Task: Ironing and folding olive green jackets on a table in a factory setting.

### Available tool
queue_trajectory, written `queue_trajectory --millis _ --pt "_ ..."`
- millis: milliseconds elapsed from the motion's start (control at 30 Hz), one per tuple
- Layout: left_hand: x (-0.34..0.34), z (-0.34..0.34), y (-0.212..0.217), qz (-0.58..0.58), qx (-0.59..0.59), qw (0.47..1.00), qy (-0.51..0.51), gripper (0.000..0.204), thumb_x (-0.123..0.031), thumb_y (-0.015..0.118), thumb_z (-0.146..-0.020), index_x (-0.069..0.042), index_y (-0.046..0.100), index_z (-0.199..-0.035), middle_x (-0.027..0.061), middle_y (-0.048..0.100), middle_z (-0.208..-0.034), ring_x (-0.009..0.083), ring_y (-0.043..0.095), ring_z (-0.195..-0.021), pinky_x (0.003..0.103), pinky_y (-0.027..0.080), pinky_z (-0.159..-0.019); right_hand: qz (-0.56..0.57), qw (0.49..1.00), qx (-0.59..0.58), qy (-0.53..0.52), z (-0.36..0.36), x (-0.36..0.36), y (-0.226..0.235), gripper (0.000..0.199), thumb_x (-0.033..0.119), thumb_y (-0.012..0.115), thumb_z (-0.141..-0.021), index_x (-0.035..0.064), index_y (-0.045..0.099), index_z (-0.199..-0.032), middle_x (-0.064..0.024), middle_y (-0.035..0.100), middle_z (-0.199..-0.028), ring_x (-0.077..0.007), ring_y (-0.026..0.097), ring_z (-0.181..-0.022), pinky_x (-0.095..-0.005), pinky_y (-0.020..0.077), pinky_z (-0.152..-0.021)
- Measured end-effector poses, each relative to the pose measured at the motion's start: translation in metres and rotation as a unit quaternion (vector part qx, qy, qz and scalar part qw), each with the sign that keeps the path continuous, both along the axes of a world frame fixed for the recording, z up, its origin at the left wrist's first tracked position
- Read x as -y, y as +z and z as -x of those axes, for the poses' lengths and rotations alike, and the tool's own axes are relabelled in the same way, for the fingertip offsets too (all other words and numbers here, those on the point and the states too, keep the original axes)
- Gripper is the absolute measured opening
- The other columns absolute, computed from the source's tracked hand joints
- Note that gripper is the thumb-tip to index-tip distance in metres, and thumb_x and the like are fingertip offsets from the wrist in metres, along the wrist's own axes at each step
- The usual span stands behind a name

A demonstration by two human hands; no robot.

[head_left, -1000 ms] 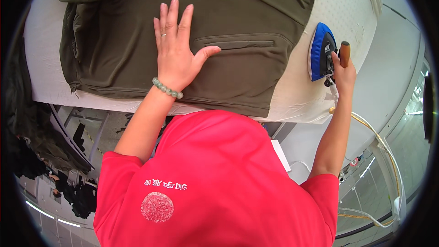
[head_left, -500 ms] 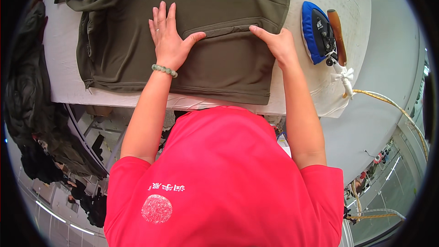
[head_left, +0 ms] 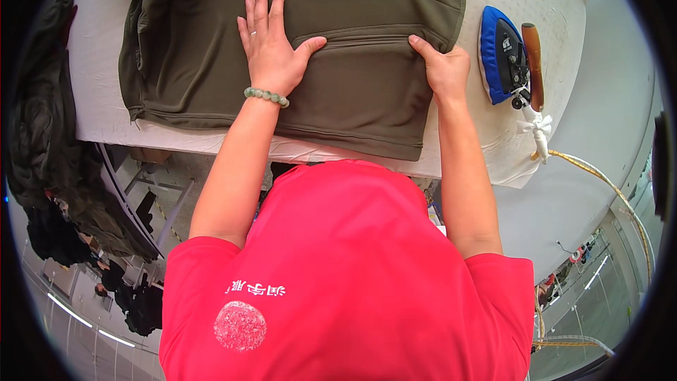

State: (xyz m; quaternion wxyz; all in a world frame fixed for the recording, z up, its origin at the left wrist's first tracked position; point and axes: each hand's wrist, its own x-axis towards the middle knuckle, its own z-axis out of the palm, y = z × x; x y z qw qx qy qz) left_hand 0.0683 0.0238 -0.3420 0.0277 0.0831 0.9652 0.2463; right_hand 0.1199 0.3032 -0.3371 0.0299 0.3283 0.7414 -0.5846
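Observation:
An olive-green garment (head_left: 352, 92) lies spread on a white padded ironing table (head_left: 99, 77). My left hand (head_left: 271, 46) presses flat on the cloth, fingers apart, a green bead bracelet on the wrist. At the garment's right side, my right hand (head_left: 441, 63) pinches its edge near a stitched seam. A blue iron (head_left: 502, 53) with a brown handle rests on the table just right of that hand, nobody touching it.
A yellowish cord (head_left: 606, 183) runs from the iron off the table's right edge. Dark garments (head_left: 42, 162) hang in a heap at the left. A metal frame (head_left: 134, 197) shows under the table. My red shirt (head_left: 352, 275) fills the lower view.
My right hand let go of the iron, which now rests on the table, and moved left onto the garment's edge. The left hand stayed pressed on the cloth.

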Motion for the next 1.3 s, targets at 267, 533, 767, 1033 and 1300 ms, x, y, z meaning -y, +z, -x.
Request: queue_trajectory --millis 267,533,767,1033,1300 --pt "-0.010 -0.008 0.006 0.015 -0.019 1.000 0.001 0.084 -0.040 0.076 -0.086 -0.005 0.038 -0.152 0.0148 0.026 -0.165 0.0342 0.018 -0.155 0.052 0.015 -0.126 -0.142 0.986 0.061 0.066 -0.003 0.005 0.019 0.039 0.022 0.084 -0.084 -0.0071 0.073 -0.107 -0.0087 0.075 -0.092 -0.0117 0.066 -0.084 -0.0272 0.0527 -0.077" --pt "-0.082 -0.052 0.004 -0.072 -0.081 0.950 -0.292 0.063 -0.026 0.068 -0.089 -0.002 0.050 -0.145 0.0173 0.048 -0.152 0.0348 0.035 -0.148 0.048 0.023 -0.124 -0.207 0.975 0.053 0.061 -0.095 0.002 0.036 0.039 0.013 0.074 -0.091 -0.0028 0.060 -0.124 -0.0116 0.071 -0.105 -0.0219 0.067 -0.093 -0.0338 0.0524 -0.085" --pt "-0.082 -0.052 -0.002 0.049 -0.046 0.957 -0.281 0.070 -0.038 0.065 -0.092 -0.005 0.044 -0.151 0.0134 0.039 -0.160 0.0292 0.031 -0.151 0.046 0.023 -0.124 -0.376 0.828 -0.258 0.328 -0.029 0.035 0.012 0.050 0.018 0.067 -0.095 0.0017 0.053 -0.140 -0.0173 0.056 -0.142 -0.0335 0.053 -0.133 -0.0433 0.0429 -0.111" --pt "-0.014 -0.056 0.016 0.045 0.005 0.981 -0.187 0.081 -0.051 0.065 -0.092 -0.010 0.037 -0.157 0.0087 0.033 -0.164 0.0252 0.027 -0.153 0.046 0.022 -0.124 -0.422 0.802 -0.160 0.391 -0.040 0.026 0.006 0.076 0.045 0.065 -0.094 0.0038 0.040 -0.154 -0.0155 0.037 -0.161 -0.0324 0.035 -0.149 -0.0465 0.0281 -0.121" --pt "-0.017 -0.051 0.013 0.058 -0.002 0.981 -0.183 0.082 -0.052 0.065 -0.092 -0.011 0.036 -0.157 0.0083 0.032 -0.165 0.0255 0.028 -0.153 0.047 0.022 -0.125 -0.412 0.808 -0.144 0.396 -0.032 0.023 0.008 0.078 0.039 0.070 -0.092 0.0040 0.038 -0.155 -0.0167 0.037 -0.161 -0.0334 0.034 -0.149 -0.0460 0.0277 -0.122"
